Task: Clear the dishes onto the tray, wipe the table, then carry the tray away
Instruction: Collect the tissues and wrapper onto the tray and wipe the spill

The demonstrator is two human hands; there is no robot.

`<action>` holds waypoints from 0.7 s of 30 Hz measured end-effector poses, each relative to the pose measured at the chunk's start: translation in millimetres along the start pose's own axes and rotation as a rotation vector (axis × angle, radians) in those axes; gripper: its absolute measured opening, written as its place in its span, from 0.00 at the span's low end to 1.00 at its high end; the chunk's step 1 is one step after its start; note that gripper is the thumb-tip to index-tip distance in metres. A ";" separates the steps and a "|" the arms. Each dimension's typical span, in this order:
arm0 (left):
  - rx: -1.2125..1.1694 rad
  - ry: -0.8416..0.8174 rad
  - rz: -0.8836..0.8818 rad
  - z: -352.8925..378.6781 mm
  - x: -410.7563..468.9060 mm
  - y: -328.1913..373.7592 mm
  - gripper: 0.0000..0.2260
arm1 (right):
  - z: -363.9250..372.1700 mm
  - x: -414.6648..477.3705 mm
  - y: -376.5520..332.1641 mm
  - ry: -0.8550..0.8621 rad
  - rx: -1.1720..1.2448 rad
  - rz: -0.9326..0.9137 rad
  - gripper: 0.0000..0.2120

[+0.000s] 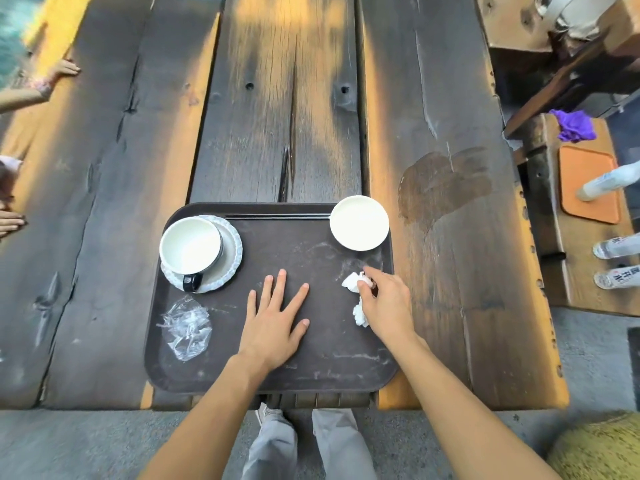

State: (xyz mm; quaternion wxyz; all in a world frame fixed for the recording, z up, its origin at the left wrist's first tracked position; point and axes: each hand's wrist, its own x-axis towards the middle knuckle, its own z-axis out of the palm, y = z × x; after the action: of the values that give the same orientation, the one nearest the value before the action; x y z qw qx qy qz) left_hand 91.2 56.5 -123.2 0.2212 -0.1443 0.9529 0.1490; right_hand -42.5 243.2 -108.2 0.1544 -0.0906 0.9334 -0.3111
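Observation:
A dark brown tray [322,362] lies on the wooden table [291,116] at its near edge. On its far left a white cup [189,244] with a dark handle stands on a pale saucer [231,251]. A white bowl [359,222] sits at the tray's far right corner, and black chopsticks [277,216] lie along the far rim. Crumpled clear plastic [186,328] rests at the near left. My left hand [275,318] lies flat, fingers spread, on the tray's middle. My right hand [384,296] pinches a crumpled white tissue [356,296] on the tray's right side.
A wet patch [446,183] darkens the table right of the bowl. On a bench at the right lie an orange tray [588,185], a purple cloth [575,124] and plastic bottles [616,247]. Other people's hands [64,68] rest on the table's left edge.

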 end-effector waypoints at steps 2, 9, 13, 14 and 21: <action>-0.051 0.014 0.019 -3.4 -1.6 -2.4 0.30 | -3.6 -1.6 -1.6 0.054 0.007 -0.005 0.17; -0.493 0.335 0.076 -34.9 -19.0 -15.3 0.22 | -15.1 -0.4 7.1 0.243 0.089 0.116 0.19; -0.642 0.801 -0.104 -57.3 -36.0 -51.8 0.11 | -17.2 5.1 17.2 0.203 0.097 0.191 0.18; -0.646 0.881 -0.176 -61.1 -39.0 -68.0 0.10 | -16.7 6.4 19.8 0.182 0.098 0.181 0.17; -0.648 0.664 -0.600 -50.1 -37.8 -180.3 0.13 | -1.1 9.5 35.6 0.141 0.020 0.089 0.14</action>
State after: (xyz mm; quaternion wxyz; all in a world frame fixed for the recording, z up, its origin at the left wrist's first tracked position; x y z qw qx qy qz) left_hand 166.2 -117.8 -102.3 -0.1140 -0.5095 0.7939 0.3116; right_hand -54.4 269.4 -131.3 0.1030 -0.0254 0.9419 -0.3188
